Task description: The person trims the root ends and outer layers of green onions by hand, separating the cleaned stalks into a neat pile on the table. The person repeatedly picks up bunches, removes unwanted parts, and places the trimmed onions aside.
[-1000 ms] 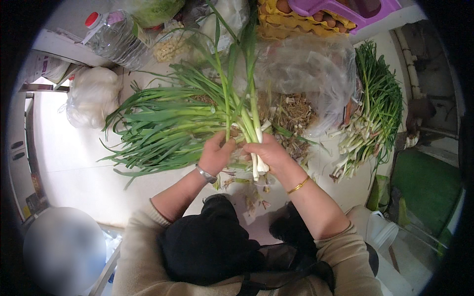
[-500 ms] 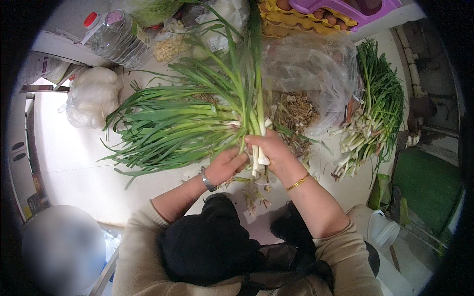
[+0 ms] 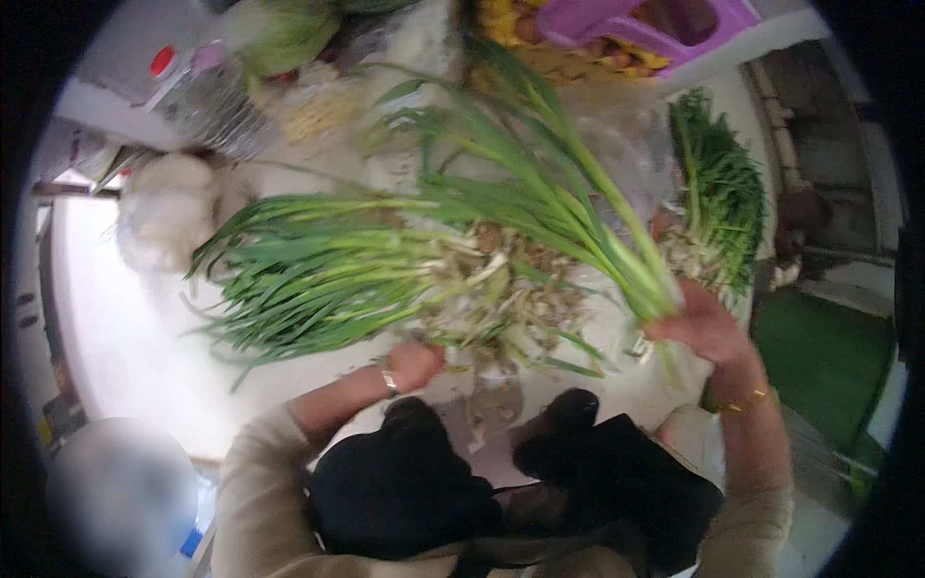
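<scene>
Right grip (image 3: 708, 326) clamped on green stalks (image 3: 617, 252); left grip (image 3: 416, 366) blurred, can't tell. Slack hold could drop outer stalks.

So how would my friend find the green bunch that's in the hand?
Start with the pale floor: a wide leafy pile lies left, a smaller leafy bunch far right. Between them, the held bunch slants up and leftward from the person's right hand. Only this one is in a hand; its neighbours lie on the floor.
</scene>
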Demonstrator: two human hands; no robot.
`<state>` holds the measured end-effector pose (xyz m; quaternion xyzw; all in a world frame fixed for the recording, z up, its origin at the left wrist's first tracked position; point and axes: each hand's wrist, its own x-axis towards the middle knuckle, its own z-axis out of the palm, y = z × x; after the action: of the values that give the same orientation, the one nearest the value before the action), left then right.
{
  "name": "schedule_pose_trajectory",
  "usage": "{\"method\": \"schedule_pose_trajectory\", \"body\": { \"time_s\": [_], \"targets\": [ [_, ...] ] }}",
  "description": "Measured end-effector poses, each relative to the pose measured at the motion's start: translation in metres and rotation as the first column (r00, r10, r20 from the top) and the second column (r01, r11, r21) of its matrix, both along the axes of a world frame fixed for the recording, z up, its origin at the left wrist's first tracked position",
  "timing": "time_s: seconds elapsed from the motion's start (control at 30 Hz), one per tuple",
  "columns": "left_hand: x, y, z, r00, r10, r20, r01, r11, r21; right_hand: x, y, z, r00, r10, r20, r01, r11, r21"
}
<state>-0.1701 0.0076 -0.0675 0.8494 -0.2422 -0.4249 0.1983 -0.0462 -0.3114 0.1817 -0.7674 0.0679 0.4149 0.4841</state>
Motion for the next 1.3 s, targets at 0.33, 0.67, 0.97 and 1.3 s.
{"method": "schedule_pose_trajectory", "body": {
  "time_s": [0.33,0.67,0.97,1.3],
  "targets": [
    [0.144,0.059,-0.039,0.704,0.264,0.659,-0.34,0.94,-0.013,-0.121,-0.22,0.262,0.759,-0.401,0.513,0.645,0.571,-0.507],
    [0.137,0.074,-0.049,0.795,-0.031,0.606,-0.195,0.933,0.303,0.017,-0.333,0.084,0.383,-0.502,0.775,0.837,0.544,-0.06],
    [0.115,0.086,-0.016,0.673,0.103,0.732,-0.199,0.979,0.045,0.033,-0.165,-0.099,0.806,0.206,0.555,0.232,0.753,-0.616],
    [0.095,0.022,0.06,0.569,-0.088,0.817,0.001,0.994,0.106,-0.047,0.136,-0.148,0.886,0.394,0.246,-0.369,0.918,-0.144]
  ]
}}
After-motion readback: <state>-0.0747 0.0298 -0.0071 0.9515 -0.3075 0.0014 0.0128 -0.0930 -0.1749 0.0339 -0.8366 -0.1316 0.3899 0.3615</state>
